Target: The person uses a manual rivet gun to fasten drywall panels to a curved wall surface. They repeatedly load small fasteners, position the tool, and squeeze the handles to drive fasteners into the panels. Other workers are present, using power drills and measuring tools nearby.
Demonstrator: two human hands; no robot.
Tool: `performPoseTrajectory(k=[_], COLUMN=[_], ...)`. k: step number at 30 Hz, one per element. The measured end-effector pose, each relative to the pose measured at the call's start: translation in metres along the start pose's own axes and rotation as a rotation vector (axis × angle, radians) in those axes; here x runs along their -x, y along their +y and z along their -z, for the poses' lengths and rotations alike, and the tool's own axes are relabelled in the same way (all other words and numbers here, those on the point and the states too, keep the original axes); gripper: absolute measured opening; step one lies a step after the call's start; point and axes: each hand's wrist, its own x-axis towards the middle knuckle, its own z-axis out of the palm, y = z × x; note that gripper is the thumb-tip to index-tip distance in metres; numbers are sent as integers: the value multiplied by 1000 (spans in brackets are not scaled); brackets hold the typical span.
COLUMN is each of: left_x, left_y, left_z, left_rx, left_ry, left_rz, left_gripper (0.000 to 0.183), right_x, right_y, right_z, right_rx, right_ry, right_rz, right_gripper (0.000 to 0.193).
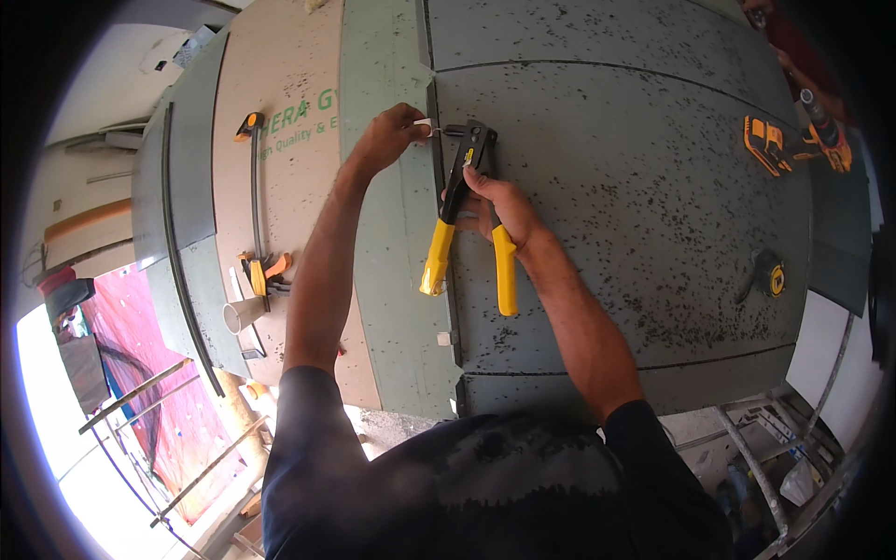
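My right hand [495, 201] is wrapped around a hand riveter [474, 149] with a black body and two yellow handles. The handles are spread apart, and the nose points left at the raised dark strip [433, 98] along the panel seam. Just left of that nose, my left hand [387, 138] pinches a small white piece [424, 127] at the strip. Whether a rivet sits in the nose is too small to tell. Under my hands lies a dark grey panel [560, 215], strewn with dark shavings, beside a green-grey panel band [392, 280].
On the brown board to the left lie a bar clamp [255, 187] with orange grips and a paper cup [245, 315]. A tape measure [775, 279], an orange tool part [765, 145] and a power drill [823, 126] are at right. Another person's hand [758, 7] shows at the far right.
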Motion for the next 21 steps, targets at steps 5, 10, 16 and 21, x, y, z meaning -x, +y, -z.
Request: performPoseTrajectory(k=[5, 10, 16, 21], left_x=[1, 2, 1, 6], left_y=[4, 5, 3, 1], left_z=[1, 2, 0, -1], left_rx=[2, 34, 75, 96], left_ry=[1, -14, -25, 7], left_rz=[-28, -38, -18, -31], left_gripper=[26, 20, 19, 24], right_x=[-3, -4, -2, -2], right_y=[-3, -9, -8, -30], right_z=[0, 6, 3, -5], right_rx=[54, 104, 132, 266], right_ry=[10, -24, -10, 12], right_rz=[2, -33, -30, -133], right_gripper=[44, 44, 43, 43])
